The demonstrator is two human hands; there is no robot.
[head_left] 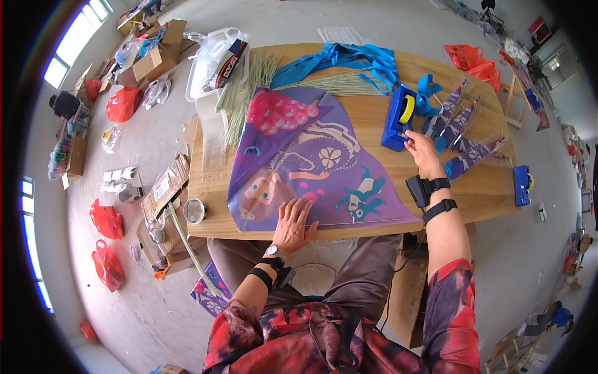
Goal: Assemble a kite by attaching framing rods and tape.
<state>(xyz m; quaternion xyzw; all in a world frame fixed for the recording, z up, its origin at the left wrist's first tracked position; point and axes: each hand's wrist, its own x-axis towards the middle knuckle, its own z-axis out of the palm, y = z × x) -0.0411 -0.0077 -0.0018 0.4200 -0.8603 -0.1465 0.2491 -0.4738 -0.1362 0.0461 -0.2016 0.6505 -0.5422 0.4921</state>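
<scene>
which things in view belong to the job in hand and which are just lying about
In the job:
purple printed sheet under the left grip
blue tape dispenser at the right grip
probably the pale sticks and blue ribbon on the table

Apparently just lying about:
red plastic bags on the floor
cardboard box at upper left

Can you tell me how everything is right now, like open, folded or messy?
Left hand, open, resting on the purple printed sheet
Right hand, at the larger blue tape dispenser; grip unclear
Purple printed sheet, spread out, one side folded over
Larger blue tape dispenser, loaded with a yellow roll
Blue ribbon, loosely heaped
Thin pale sticks, loosely fanned out
White tub, open, things inside
Cardboard box at upper left, flaps open
</scene>
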